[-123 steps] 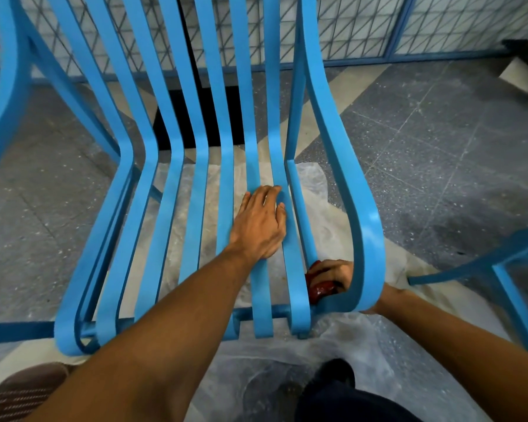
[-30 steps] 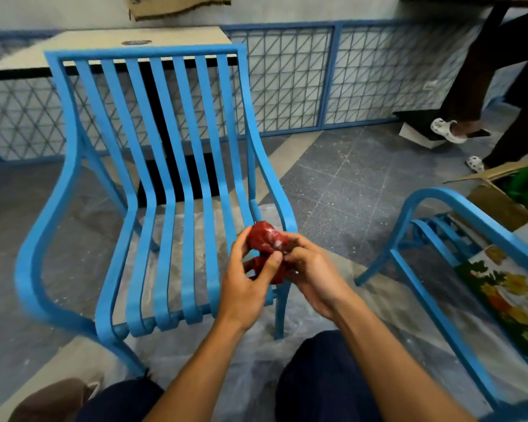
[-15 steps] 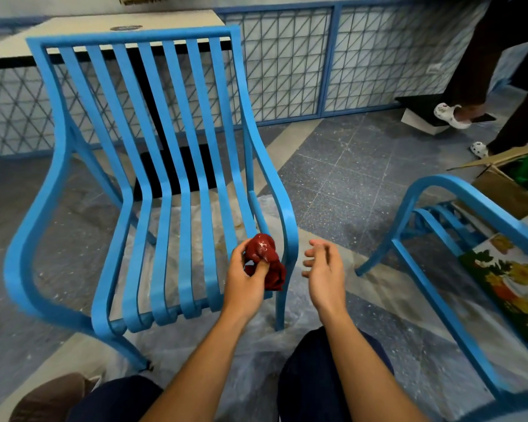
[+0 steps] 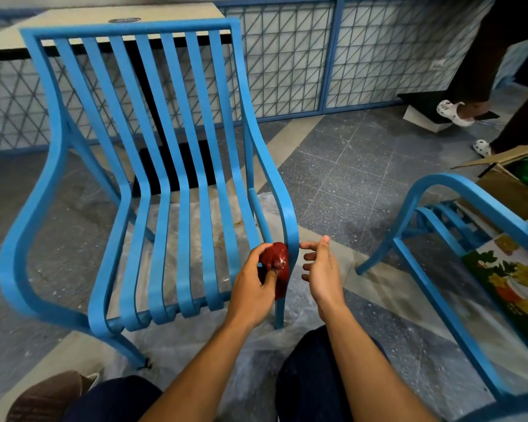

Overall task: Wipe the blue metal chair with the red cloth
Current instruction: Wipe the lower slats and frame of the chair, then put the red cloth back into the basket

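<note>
The blue metal chair [image 4: 165,178] with slatted seat and back stands in front of me on a plastic sheet. My left hand [image 4: 253,287] holds the bunched red cloth [image 4: 276,263] just in front of the chair's right armrest, near its front bend. Whether the cloth touches the armrest I cannot tell. To the right of the armrest my right hand [image 4: 322,269] hovers with its fingers spread and nothing in it, a short gap from the cloth.
A second blue chair [image 4: 457,239] stands at the right with a flowered sheet [image 4: 512,281] on it. Another person's feet in white clogs [image 4: 453,112] are at the far right. A mesh fence [image 4: 287,56] and a table [image 4: 104,22] stand behind the chair.
The cloth went from my right hand, down by the armrest's front, through both hands, into my left hand alone. My right hand let go. The view pulled back from the seat.
</note>
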Tool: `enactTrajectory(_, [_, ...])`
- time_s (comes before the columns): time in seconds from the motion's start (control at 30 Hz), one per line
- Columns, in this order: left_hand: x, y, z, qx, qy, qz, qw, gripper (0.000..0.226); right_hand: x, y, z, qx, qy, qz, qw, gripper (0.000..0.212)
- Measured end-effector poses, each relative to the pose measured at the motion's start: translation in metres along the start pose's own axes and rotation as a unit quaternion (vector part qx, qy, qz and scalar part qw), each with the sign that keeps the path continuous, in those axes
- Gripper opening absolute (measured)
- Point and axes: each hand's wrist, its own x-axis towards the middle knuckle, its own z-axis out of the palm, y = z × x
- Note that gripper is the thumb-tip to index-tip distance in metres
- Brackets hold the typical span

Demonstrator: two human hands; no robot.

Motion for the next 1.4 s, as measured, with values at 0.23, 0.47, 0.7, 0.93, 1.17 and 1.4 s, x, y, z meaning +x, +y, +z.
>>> enactTrajectory(0.23, [0.018, 0.031, -0.008, 0.009, 0.056, 0.060, 0.997, 0.053, 0.002, 0.002, -0.002, -0.005, -0.008, -0.004, 1.000, 0.072])
enactTrajectory(0.47, [0.013, 0.023, 0.000, 0.128, 0.000, 0.111, 0.985, 0.056, 0.004, 0.003, -0.003, -0.012, -0.018, -0.004, 1.000, 0.071])
enactTrajectory(0.7, [-0.007, -0.010, 0.004, 0.144, -0.050, 0.059, 0.987, 0.053, 0.008, 0.006, -0.003, 0.002, -0.019, -0.006, 1.000, 0.061])
enactTrajectory(0.93, [-0.021, -0.024, -0.016, 0.011, -0.005, -0.074, 0.997, 0.045, 0.000, 0.006, 0.000, -0.028, 0.004, -0.025, 0.999, 0.040])
enactTrajectory(1.17, [-0.034, -0.019, -0.060, -0.185, 0.068, -0.128, 0.972, 0.043, -0.040, -0.008, 0.017, -0.024, -0.081, -0.118, 0.989, 0.013])
enactTrajectory(1.4, [-0.052, 0.017, -0.138, -0.263, 0.115, -0.088, 0.954, 0.038, -0.097, -0.045, 0.060, 0.018, -0.237, -0.175, 0.956, 0.019])
